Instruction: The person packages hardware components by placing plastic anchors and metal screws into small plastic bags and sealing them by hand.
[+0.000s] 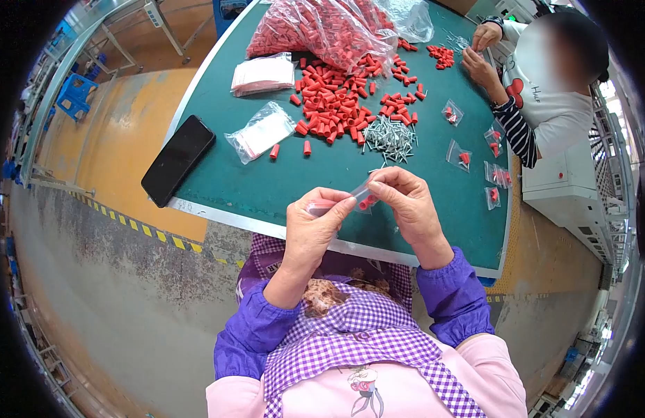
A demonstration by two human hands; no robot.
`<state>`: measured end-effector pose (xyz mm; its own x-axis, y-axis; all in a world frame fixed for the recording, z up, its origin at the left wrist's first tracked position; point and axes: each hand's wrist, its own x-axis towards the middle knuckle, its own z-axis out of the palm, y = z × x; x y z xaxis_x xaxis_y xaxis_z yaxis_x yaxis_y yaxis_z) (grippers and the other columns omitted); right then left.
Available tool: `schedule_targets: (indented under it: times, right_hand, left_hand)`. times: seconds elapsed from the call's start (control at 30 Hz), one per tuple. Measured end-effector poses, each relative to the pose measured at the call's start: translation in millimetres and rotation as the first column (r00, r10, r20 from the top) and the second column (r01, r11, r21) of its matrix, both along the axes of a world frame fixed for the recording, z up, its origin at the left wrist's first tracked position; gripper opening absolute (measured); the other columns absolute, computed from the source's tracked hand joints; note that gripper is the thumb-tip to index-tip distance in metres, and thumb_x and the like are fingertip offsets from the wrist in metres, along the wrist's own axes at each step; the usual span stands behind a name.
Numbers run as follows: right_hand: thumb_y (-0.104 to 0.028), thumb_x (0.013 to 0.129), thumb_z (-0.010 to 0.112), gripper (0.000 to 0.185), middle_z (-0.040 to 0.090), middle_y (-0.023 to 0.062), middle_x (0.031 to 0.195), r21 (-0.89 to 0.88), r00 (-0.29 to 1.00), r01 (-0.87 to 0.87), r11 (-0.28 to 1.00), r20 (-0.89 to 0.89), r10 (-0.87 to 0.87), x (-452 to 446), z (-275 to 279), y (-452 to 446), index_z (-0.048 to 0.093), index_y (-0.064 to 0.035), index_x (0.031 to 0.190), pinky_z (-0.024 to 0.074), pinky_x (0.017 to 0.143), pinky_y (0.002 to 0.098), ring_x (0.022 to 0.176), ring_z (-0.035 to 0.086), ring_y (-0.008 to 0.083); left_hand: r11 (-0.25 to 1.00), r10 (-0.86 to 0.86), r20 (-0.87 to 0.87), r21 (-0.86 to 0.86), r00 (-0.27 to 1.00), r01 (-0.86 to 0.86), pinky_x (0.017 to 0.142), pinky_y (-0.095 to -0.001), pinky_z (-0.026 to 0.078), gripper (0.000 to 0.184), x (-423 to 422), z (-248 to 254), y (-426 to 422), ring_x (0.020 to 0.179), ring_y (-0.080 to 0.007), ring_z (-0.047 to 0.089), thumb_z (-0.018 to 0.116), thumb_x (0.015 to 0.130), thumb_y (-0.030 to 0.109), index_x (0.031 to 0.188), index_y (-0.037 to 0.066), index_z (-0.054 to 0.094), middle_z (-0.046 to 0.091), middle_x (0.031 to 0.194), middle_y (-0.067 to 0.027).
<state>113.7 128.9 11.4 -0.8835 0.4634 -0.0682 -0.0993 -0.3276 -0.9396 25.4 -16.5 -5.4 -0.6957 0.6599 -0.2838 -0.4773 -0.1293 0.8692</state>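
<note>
Between my two hands, close to the table's near edge, is a small clear zip bag (360, 191) with red pieces showing in its lower part. My left hand (314, 221) pinches one end of the bag's top edge. On the other end, the thumb and fingers of my right hand (404, 202) are pressed together. Just beyond my hands lies a pile of silver screws (391, 138). Against it spreads a big heap of red plastic caps (333, 99), with two single caps lying nearer to me.
A large clear sack of red caps (321, 31) stands at the back. Left are a black phone (178, 161) and flat bags (260, 132) on the green table (266, 187). Several filled small bags (459, 155) lie right, near a co-worker's hands (481, 56).
</note>
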Motion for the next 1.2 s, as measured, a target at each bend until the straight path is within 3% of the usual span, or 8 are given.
schedule_targets:
  times: [0.23, 0.5, 0.7, 0.93, 1.07, 1.1, 1.13, 1.2]
  right_hand:
    - [-0.004, 0.086, 0.065, 0.006, 0.062, 0.0033, 0.086, 0.038, 0.998, 0.066, 0.997, 0.005, -0.066, 4, -11, -8, 0.064, 0.0001, 0.090, 0.0482, 0.072, 0.0239, 0.079, 0.059, 0.0103]
    - [-0.004, 0.086, 0.064, 0.005, 0.060, 0.0027, 0.084, 0.202, 0.995, 0.097, 0.975, -0.011, -0.096, 12, -8, -23, 0.063, -0.0008, 0.089, 0.0477, 0.071, 0.0230, 0.079, 0.059, 0.0100]
    - [-0.004, 0.087, 0.063, 0.005, 0.061, 0.0021, 0.084, 0.041, 0.982, 0.185, 0.982, 0.039, -0.187, 25, -12, -27, 0.062, -0.0008, 0.090, 0.0477, 0.071, 0.0227, 0.077, 0.058, 0.0089]
    - [-0.006, 0.088, 0.063, 0.004, 0.061, 0.0016, 0.082, 0.124, 0.956, 0.286, 0.950, 0.031, -0.291, 39, -10, -20, 0.062, -0.0018, 0.090, 0.0480, 0.067, 0.0228, 0.072, 0.057, 0.0085]
    - [-0.007, 0.086, 0.065, 0.006, 0.061, 0.0019, 0.086, 0.599, 0.760, 0.552, 0.580, -0.075, -0.645, 56, 3, 26, 0.063, -0.0032, 0.090, 0.0474, 0.066, 0.0221, 0.074, 0.057, 0.0105]
    - [-0.007, 0.084, 0.067, 0.012, 0.062, 0.0037, 0.089, 0.886, 0.726, 0.405, 0.226, -0.162, -0.668, 65, 7, 45, 0.064, -0.0031, 0.094, 0.0469, 0.069, 0.0235, 0.082, 0.057, 0.0126]
    - [-0.008, 0.081, 0.070, 0.016, 0.063, 0.0049, 0.091, 0.935, 0.677, 0.354, 0.015, -0.245, -0.694, 61, 20, 48, 0.065, -0.0030, 0.095, 0.0457, 0.072, 0.0251, 0.087, 0.056, 0.0137]
    - [-0.010, 0.081, 0.070, 0.015, 0.063, 0.0051, 0.092, 0.942, 0.681, 0.335, -0.033, -0.266, -0.682, 60, 25, 47, 0.065, -0.0035, 0.094, 0.0453, 0.072, 0.0248, 0.086, 0.056, 0.0140]
  left_hand:
    - [0.988, -0.133, 0.085, 0.090, 0.987, 0.126, 0.051, -0.0165, 0.036, 0.011, -7, 3, -4, 0.059, -0.0032, 0.050, 0.071, 0.081, 0.007, 0.089, 0.002, 0.064, 0.060, 0.074, 0.0010]
    - [0.974, -0.017, -0.122, 0.220, 0.992, 0.043, 0.053, -0.0165, 0.036, 0.009, 8, -5, 6, 0.063, -0.0023, 0.048, 0.068, 0.084, 0.006, 0.091, 0.002, 0.063, 0.061, 0.084, 0.0006]
    - [0.976, -0.199, 0.045, 0.105, 0.979, 0.193, 0.049, -0.0171, 0.035, 0.008, 12, -4, 7, 0.059, -0.0025, 0.046, 0.067, 0.086, 0.008, 0.088, 0.003, 0.062, 0.058, 0.076, 0.0020]
    - [0.954, -0.298, -0.063, 0.013, 0.952, 0.299, 0.051, -0.0183, 0.036, 0.015, 16, -8, 16, 0.059, -0.0039, 0.047, 0.064, 0.089, 0.014, 0.097, 0.001, 0.061, 0.058, 0.080, -0.0006]
    - [0.907, -0.258, 0.320, 0.405, 0.912, 0.114, 0.058, -0.0241, 0.044, 0.037, 6, -14, 18, 0.068, -0.0101, 0.053, 0.058, 0.093, 0.023, 0.121, 0.001, 0.047, 0.057, 0.097, -0.0098]
    - [0.870, -0.267, 0.397, 0.491, 0.878, 0.042, 0.061, -0.0264, 0.047, 0.044, 2, -18, 16, 0.071, -0.0124, 0.054, 0.056, 0.093, 0.025, 0.127, 0.002, 0.041, 0.056, 0.101, -0.0123]
    - [0.854, -0.284, 0.433, 0.520, 0.855, 0.020, 0.068, -0.0282, 0.050, 0.046, 0, -20, 14, 0.076, -0.0156, 0.057, 0.055, 0.093, 0.027, 0.128, 0.003, 0.039, 0.057, 0.099, -0.0122]
    - [0.849, -0.260, 0.454, 0.528, 0.852, -0.022, 0.073, -0.0288, 0.050, 0.045, 1, -19, 14, 0.081, -0.0166, 0.058, 0.055, 0.094, 0.028, 0.129, 0.004, 0.040, 0.057, 0.100, -0.0118]
